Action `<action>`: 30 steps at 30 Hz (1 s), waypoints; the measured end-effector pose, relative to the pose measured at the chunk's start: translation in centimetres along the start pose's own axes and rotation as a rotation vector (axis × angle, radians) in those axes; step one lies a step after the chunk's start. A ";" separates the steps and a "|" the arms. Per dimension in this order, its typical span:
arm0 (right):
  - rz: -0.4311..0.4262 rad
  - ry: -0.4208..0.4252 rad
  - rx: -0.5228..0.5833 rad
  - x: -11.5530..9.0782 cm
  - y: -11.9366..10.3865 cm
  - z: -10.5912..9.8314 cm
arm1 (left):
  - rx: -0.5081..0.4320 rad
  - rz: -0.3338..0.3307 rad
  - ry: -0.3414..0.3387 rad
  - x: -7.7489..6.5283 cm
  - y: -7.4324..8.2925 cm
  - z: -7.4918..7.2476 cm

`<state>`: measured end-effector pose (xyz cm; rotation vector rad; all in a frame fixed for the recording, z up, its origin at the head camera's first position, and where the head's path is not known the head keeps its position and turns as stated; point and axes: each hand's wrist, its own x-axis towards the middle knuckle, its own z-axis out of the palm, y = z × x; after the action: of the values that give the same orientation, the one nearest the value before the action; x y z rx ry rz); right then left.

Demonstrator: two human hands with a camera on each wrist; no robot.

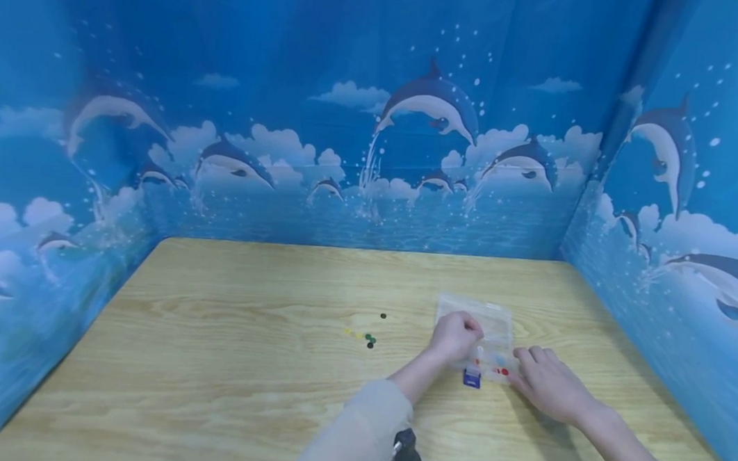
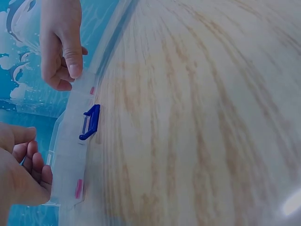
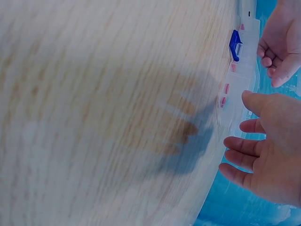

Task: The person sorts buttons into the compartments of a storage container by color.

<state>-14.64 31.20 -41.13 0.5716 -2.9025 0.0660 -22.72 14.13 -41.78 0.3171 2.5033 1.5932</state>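
A clear plastic box (image 1: 492, 319) lies with its lid raised and a blue latch (image 1: 472, 378) at its front. Small red pieces (image 1: 503, 371) show inside its front part. Over the box is my left hand (image 1: 454, 336), fingers curled and thumb close to the index finger; I cannot tell whether a small piece is between them. My right hand (image 1: 545, 382) is at the box's right end, fingers loosely spread with the tips right by its edge. In the right wrist view, that hand (image 3: 277, 146) shows nothing in its fingers.
Left of the box, small green discs (image 1: 369, 338), yellow discs (image 1: 358, 335) and a dark disc (image 1: 383, 316) lie scattered on the wooden table (image 1: 224, 362). A blue dolphin-print curtain (image 1: 325, 117) surrounds the table's back and sides.
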 end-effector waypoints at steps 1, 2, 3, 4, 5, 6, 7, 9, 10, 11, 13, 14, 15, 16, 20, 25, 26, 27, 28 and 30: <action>0.004 -0.004 0.003 0.0 0.0 0.0 | -0.012 -0.004 -0.001 0.0 0.0 -0.1; 0.009 -0.009 0.008 0.0 0.0 0.0 | -0.018 -0.003 0.001 -0.1 0.0 -0.3; 0.014 -0.014 0.011 0.0 0.0 -0.1 | -0.027 -0.005 0.000 -0.1 0.1 -0.4; 0.018 -0.018 0.014 0.0 0.0 -0.1 | -0.037 -0.008 -0.002 -0.1 0.1 -0.6; 0.021 -0.021 0.017 0.0 0.0 -0.1 | -0.041 -0.006 -0.002 -0.1 0.1 -0.8; 0.023 -0.024 0.018 0.0 0.0 -0.1 | -0.046 -0.007 0.001 -0.1 0.2 -1.0; 0.025 -0.027 0.019 0.1 0.0 -0.1 | -0.055 -0.009 0.002 -0.1 0.2 -1.3; 0.024 -0.029 0.019 0.1 0.0 -0.1 | -0.052 0.010 0.009 0.0 0.2 -1.7; 0.023 -0.032 0.020 0.1 0.0 -0.1 | -0.047 0.022 0.012 0.0 0.1 -2.0; 0.022 -0.034 0.021 0.1 0.0 -0.1 | -0.040 0.037 0.017 0.1 0.1 -2.3; 0.022 -0.038 0.024 0.0 0.0 -0.2 | -0.036 0.056 0.015 0.2 0.0 -3.0; 0.022 -0.040 0.025 0.0 0.0 -0.2 | -0.034 0.065 0.012 0.2 -0.1 -3.3; 0.022 -0.042 0.026 0.0 0.0 -0.2 | -0.037 0.070 0.013 0.2 -0.2 -3.7; 0.021 -0.043 0.026 0.0 0.0 -0.2 | -0.040 0.067 0.012 0.2 -0.2 -4.0; 0.020 -0.041 0.021 -0.1 0.0 -0.2 | -0.050 0.056 0.015 0.2 -0.4 -5.2; 0.026 -0.044 0.024 -0.1 -0.2 -0.3 | -0.060 0.049 0.010 0.3 -0.7 -6.5; 0.025 -0.042 0.024 -0.1 -0.2 -0.3 | -0.055 0.053 0.011 0.3 -0.8 -6.7; 0.024 -0.041 0.024 -0.1 -0.2 -0.3 | -0.054 0.051 0.010 0.3 -0.9 -7.0; 0.025 -0.040 0.025 -0.1 -0.2 -0.3 | -0.051 0.045 0.007 0.3 -0.9 -7.2; 0.023 -0.037 0.025 -0.1 -0.2 -0.2 | -0.045 0.042 0.006 0.4 -1.1 -7.5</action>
<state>-14.47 31.08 -40.93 0.5492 -2.9486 0.0956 -25.01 7.21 -39.61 0.3617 2.4764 1.6659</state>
